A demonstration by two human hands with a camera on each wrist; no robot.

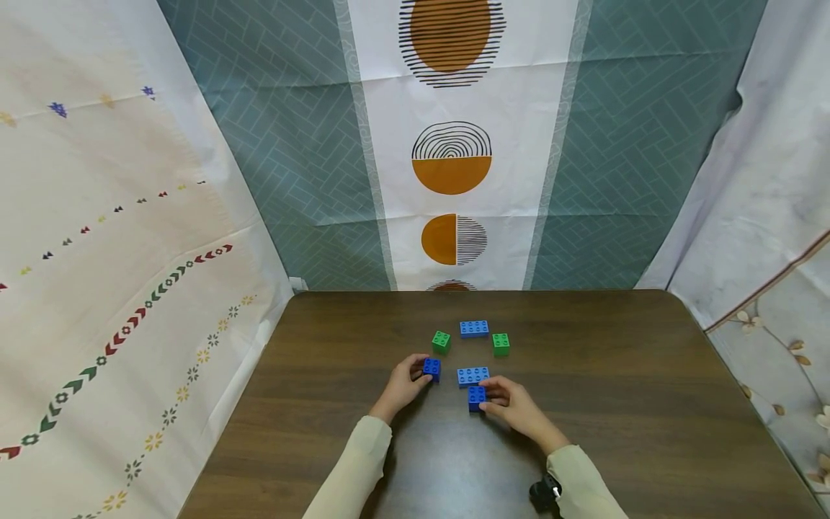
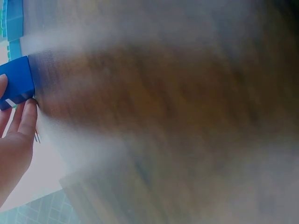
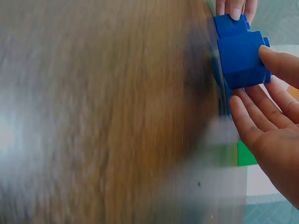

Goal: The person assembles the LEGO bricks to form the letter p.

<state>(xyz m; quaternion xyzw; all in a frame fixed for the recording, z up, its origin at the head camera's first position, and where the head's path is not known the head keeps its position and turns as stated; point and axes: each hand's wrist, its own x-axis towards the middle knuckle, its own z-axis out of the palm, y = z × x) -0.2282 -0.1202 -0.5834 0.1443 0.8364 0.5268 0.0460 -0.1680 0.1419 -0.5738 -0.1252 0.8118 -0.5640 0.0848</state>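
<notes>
My left hand (image 1: 403, 386) pinches a dark blue square building block (image 1: 431, 369) between thumb and fingers, left of the middle of the group. In the left wrist view, that dark blue block (image 2: 17, 83) sits at the left edge with the hand (image 2: 16, 149) below it. My right hand (image 1: 515, 407) grips a second dark blue square block (image 1: 476, 398), just in front of a lighter blue oblong block (image 1: 473, 376). The right wrist view shows this block (image 3: 243, 59) between the thumb and fingers of the right hand (image 3: 275, 126).
Farther back on the brown wooden table (image 1: 337, 331) lie a green square block (image 1: 441, 342), another green square block (image 1: 501, 344) and a light blue oblong block (image 1: 474, 329). A patterned curtain (image 1: 311, 180) hangs behind the table's far edge.
</notes>
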